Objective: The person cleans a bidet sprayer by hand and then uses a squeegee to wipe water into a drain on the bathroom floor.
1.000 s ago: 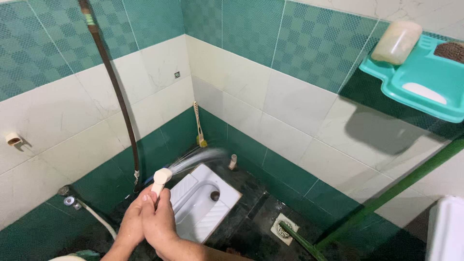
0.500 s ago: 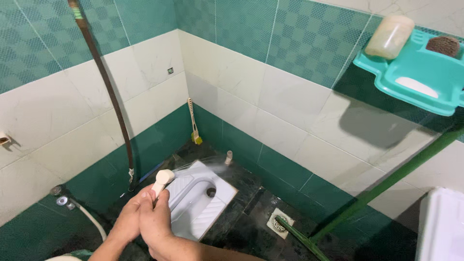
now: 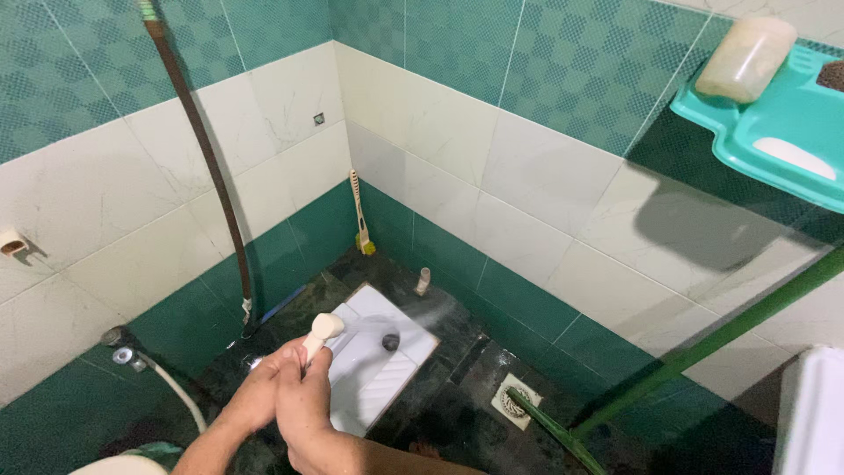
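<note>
Left hand point(image 3: 255, 400): wrapped round lower part of sprayer handle; fingers closed on it, mostly behind right hand.
Right hand point(image 3: 303, 400): in front, fingers curled shut round same handle; thumb side up near the head.
Sprayer point(image 3: 323, 328): cream hand-held bidet head, sticking up out of both fists; aimed right, over squat toilet pan point(image 3: 387, 369); faint spray streak running toward back wall near small cream bottle point(image 3: 423, 281).
Hose point(image 3: 171, 387): pale, from wall valve point(image 3: 119, 339) at lower left down toward the hands; join to sprayer not visible.
Nearby: brown pipe point(image 3: 207, 154) down left wall; long-handled brush point(image 3: 360, 215) leaning in corner; floor drain point(image 3: 512, 402) right of pan; green pole point(image 3: 703, 347) slanting across right side; teal wall shelf point(image 3: 774, 132) w/ soap bar point(image 3: 745, 60) at upper right.
Risk: floor looks wet, dark, glossy, so slip likely if footing shifts; jet aimed high and flat, so splash-back off tiles or over pan rim; wet handle could twist in grip and throw water wide.
Hidden/unclear: trigger under fingers, can't tell if pressed; spray itself faint, blurred; feet mostly out of frame; white object at right edge cut off, kind unclear; dark item on shelf corner cut off.
</note>
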